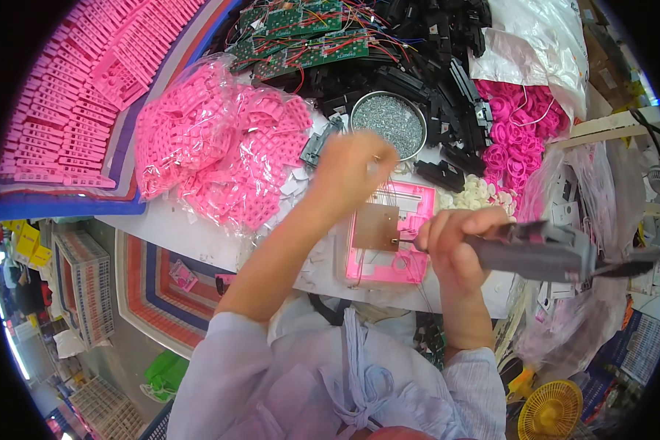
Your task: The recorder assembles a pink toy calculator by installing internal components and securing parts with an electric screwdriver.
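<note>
"Gripping a grey powered screwdriver (528, 253) in your right hand (458, 242), you are setting its tip at the lower right of a brown board (374, 227)."

"And your left hand (356, 167) is hovering beside the round metal tin (386, 93), fingers curling; whether they are pinching anything, we are not able to tell."

"The board is lying inside a pink casing (423, 209), just in front of you, with thin wires (390, 194) trailing at its far edge. By the look of it, you are fastening board to casing."

"Then the next move is probably calling for a square, steady tip and wires lying clear of it."

"Around the work, the white table (191, 238) is bearing plenty: small metal screws (394, 121) are filling the tin, and pale discs (484, 196) are lying to the right."

"Bagged pink key pieces (187, 125) are bulging on your left, black plastic parts (403, 84) and green circuit boards (319, 53) are heaping up beyond the tin, and magenta rings (517, 136) are spilling from a white bag (532, 55)."

"Farther out, pink panels (59, 95) are standing in rows at upper left, crates (84, 290) are stacking up on the floor, and a yellow round basket (550, 411) is sitting at lower right."
</note>
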`<state>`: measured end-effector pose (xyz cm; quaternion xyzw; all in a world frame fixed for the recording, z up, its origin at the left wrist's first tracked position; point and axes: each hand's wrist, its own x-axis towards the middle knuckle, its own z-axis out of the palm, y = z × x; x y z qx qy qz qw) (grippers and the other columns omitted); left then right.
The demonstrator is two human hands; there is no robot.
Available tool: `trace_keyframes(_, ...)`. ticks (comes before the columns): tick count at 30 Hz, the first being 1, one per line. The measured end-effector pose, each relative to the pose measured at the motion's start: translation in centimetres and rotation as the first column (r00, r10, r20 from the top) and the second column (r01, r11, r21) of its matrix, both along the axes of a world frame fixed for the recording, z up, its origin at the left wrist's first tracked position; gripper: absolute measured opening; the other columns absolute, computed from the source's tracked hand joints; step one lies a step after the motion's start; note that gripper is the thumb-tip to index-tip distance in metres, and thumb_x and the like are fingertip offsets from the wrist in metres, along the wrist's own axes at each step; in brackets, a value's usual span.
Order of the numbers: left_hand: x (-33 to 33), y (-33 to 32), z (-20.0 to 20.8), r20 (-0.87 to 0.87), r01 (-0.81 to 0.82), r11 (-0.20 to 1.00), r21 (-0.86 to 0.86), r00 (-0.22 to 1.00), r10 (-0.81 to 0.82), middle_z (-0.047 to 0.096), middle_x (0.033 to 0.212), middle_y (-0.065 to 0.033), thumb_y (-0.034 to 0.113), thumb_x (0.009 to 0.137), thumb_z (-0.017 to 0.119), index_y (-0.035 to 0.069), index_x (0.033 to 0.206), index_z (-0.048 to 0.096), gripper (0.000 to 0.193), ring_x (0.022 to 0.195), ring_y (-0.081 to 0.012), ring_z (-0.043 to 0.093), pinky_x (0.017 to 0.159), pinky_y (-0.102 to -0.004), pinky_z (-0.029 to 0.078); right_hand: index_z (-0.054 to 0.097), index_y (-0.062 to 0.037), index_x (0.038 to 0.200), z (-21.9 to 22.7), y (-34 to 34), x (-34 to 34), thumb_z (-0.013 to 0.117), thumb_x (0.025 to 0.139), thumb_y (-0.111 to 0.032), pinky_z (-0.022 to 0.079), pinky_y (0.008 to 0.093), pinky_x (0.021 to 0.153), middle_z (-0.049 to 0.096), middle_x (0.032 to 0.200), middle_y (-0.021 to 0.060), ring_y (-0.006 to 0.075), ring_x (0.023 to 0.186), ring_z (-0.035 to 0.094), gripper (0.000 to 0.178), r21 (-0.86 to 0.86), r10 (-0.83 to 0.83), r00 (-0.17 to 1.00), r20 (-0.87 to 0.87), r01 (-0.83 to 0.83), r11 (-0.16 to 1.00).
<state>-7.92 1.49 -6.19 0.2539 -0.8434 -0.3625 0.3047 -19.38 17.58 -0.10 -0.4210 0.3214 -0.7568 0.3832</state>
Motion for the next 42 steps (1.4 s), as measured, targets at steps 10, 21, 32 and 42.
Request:
trace_keyframes(10,-5.3,-4.2,-2.9,0.232,-0.282,0.827,-0.486,0.871,0.433,0.066,0.082,-0.004,0.023,0.077,0.07,0.014,0.076,0.077,0.011,0.086,-0.0254,0.06,0.081,-0.0465,0.036,0.044,-0.0078,0.112,-2.8,0.4,0.8,0.065,0.088,-0.001,0.051,0.0391,0.07,0.055,0.075,0.0062,0.0161,0.066,0.053,0.032,0.011,0.154,0.988,0.022,-0.154,0.988)
trace_keyframes(21,1.9,1.1,2.6,0.05,-0.133,0.989,-0.067,0.989,0.137,0.055,0.07,-0.0041,0.019,0.085,0.068,0.009,0.064,0.053,0.027,0.069,-0.0233,0.054,0.072,-0.0401,0.031,0.044,-0.0072,0.105,-4.9,-0.4,2.7,0.065,0.092,-0.006,0.046,0.0351,0.06,0.053,0.07,0.0061,0.0148,0.059,0.049,0.024,0.094,0.148,0.977,-0.152,-0.135,0.986)
trace_keyframes(32,7.9,7.1,-0.4,0.108,0.056,0.99,-0.13,0.993,-0.042,0.064,0.085,0.0032,0.016,0.078,0.072,0.015,0.084,0.065,0.01,0.084,-0.0187,0.058,0.087,-0.0428,0.033,0.054,-0.0029,0.095,-4.3,-0.4,2.5,0.067,0.089,-0.005,0.049,0.0308,0.061,0.059,0.071,0.0075,0.0169,0.064,0.058,0.014,0.166,0.185,0.962,-0.203,-0.152,0.974)
trace_keyframes(42,8.0,8.3,-1.3,-0.024,0.034,0.998,-0.053,0.999,-0.035,0.064,0.081,0.0045,0.015,0.072,0.08,0.016,0.084,0.068,0.017,0.081,-0.0163,0.059,0.089,-0.0417,0.033,0.046,-0.0066,0.111,-1.8,-1.5,2.5,0.064,0.091,-0.001,0.051,0.0389,0.064,0.056,0.074,0.0083,0.0169,0.064,0.053,0.028,-0.067,0.268,0.963,-0.031,-0.269,0.961)
